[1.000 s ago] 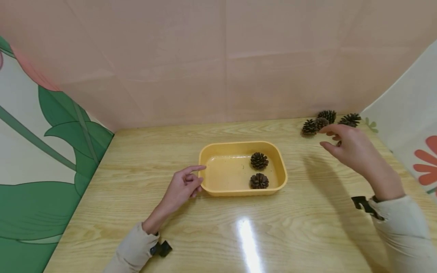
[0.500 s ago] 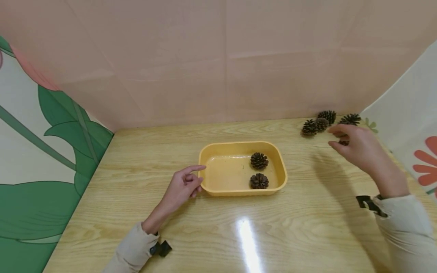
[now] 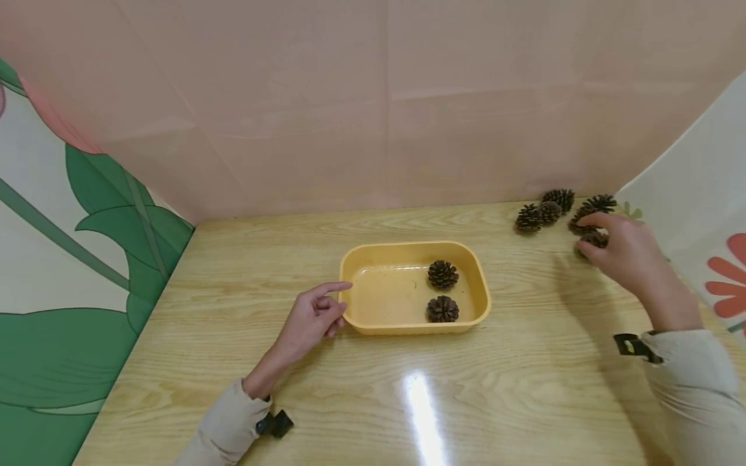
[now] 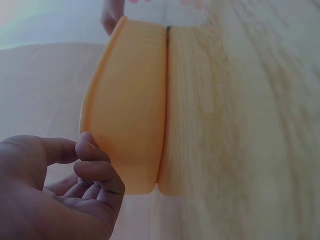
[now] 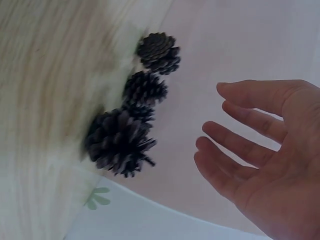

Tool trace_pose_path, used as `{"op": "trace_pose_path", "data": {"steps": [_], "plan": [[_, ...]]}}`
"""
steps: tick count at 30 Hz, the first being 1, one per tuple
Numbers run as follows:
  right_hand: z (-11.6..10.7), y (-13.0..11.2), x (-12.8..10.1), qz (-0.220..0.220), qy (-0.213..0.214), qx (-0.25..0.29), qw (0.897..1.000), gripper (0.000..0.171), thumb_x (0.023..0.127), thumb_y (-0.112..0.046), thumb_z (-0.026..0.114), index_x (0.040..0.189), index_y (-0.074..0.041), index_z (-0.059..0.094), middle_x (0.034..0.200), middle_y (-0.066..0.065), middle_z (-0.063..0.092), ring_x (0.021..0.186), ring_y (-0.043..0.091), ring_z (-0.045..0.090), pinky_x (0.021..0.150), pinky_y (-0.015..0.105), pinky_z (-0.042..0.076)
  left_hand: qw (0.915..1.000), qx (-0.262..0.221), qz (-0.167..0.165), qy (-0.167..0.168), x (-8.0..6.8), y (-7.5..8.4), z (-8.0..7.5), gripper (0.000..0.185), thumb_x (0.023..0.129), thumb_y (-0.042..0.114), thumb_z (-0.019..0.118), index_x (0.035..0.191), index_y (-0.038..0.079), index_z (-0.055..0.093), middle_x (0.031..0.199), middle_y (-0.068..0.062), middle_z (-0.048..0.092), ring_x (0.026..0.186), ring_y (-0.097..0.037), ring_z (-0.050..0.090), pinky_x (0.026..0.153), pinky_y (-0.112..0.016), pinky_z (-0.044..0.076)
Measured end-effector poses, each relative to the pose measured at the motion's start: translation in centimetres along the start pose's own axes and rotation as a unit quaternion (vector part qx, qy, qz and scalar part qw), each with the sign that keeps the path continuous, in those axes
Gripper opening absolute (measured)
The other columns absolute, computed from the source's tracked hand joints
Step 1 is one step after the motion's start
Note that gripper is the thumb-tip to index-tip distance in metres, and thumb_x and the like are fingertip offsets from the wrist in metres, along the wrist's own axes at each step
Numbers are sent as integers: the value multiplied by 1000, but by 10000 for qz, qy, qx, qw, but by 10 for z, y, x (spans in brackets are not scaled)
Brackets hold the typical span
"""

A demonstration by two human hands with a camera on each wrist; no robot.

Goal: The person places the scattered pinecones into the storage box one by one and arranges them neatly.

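My left hand (image 3: 310, 318) is at the left end of a yellow rectangular plastic tray (image 3: 379, 329), its index finger over the rim and its thumb against the outside. The left wrist view shows those fingers (image 4: 95, 167) pinching the edge of the tray's side wall. Two brown pinecones (image 3: 442, 275) lie inside the tray on the right. Over at the back right, my right hand (image 3: 632, 252) hovers above a pinecone (image 3: 594, 241), thumb and fingers apart. Nothing is held in that hand (image 5: 272, 150) in the right wrist view; pinecones (image 5: 120, 142) lie beyond its fingertips.
Several more pinecones (image 3: 528, 219) lie close together at the back right of the wooden table (image 3: 262, 259). A pinkish sheet (image 3: 373, 129) rises behind the table. Printed panels stand along the left (image 3: 134, 226) and right (image 3: 711, 213) sides.
My right hand has moved to the right and slightly lower, over the pinecone nearest the right edge. The left hand and tray have stayed still.
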State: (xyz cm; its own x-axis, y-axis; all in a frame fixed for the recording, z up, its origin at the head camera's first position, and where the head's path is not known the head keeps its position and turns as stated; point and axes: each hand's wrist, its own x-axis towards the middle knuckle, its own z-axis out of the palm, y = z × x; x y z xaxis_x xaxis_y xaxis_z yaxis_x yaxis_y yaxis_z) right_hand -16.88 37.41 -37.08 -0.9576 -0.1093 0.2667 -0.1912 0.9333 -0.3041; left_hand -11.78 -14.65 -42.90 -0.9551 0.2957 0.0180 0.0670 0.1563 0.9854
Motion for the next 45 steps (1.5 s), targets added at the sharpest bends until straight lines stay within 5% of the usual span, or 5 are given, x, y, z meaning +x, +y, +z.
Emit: {"op": "trace_pose_path", "data": {"steps": [5,11,22,34,45], "plan": [[4,16,0,120,-26,19,9999,38,92,-8,67,124,7,56,127,40,50,108,60,46,91,72,34,10000,-1,26,-14,1,0,0,35,99,3,58,134,0,58,74,-17,64,52,-12,52,46,-20,43],[7,34,-1,63,113,-52,9999,39,89,-5,70,123,8,54,125,41,50,107,61,44,93,70,33,10000,7,8,-20,2,1,0,35,99,2,58,134,0,58,74,-18,64,52,-12,52,46,-20,42],[15,57,-4,157,-273,-327,9990,51,87,-8,73,129,11,49,122,46,48,104,63,46,87,71,37,10000,-22,35,-45,2,1,0,35,99,5,59,134,0,59,73,-16,64,51,-11,52,45,-22,42],[22,61,-6,434,-412,-98,9982,41,93,-14,69,123,8,53,116,44,53,98,63,49,81,70,38,10000,8,52,-48,2,2,1,35,99,5,59,134,0,58,74,-19,64,52,-11,52,45,-21,42],[21,57,-5,381,-437,-81,9983,42,88,-10,73,118,12,53,108,44,55,95,62,50,79,69,40,10000,1,-4,-37,-1,0,-1,36,99,5,60,135,1,57,72,-13,63,51,-12,51,45,-20,41]]}}
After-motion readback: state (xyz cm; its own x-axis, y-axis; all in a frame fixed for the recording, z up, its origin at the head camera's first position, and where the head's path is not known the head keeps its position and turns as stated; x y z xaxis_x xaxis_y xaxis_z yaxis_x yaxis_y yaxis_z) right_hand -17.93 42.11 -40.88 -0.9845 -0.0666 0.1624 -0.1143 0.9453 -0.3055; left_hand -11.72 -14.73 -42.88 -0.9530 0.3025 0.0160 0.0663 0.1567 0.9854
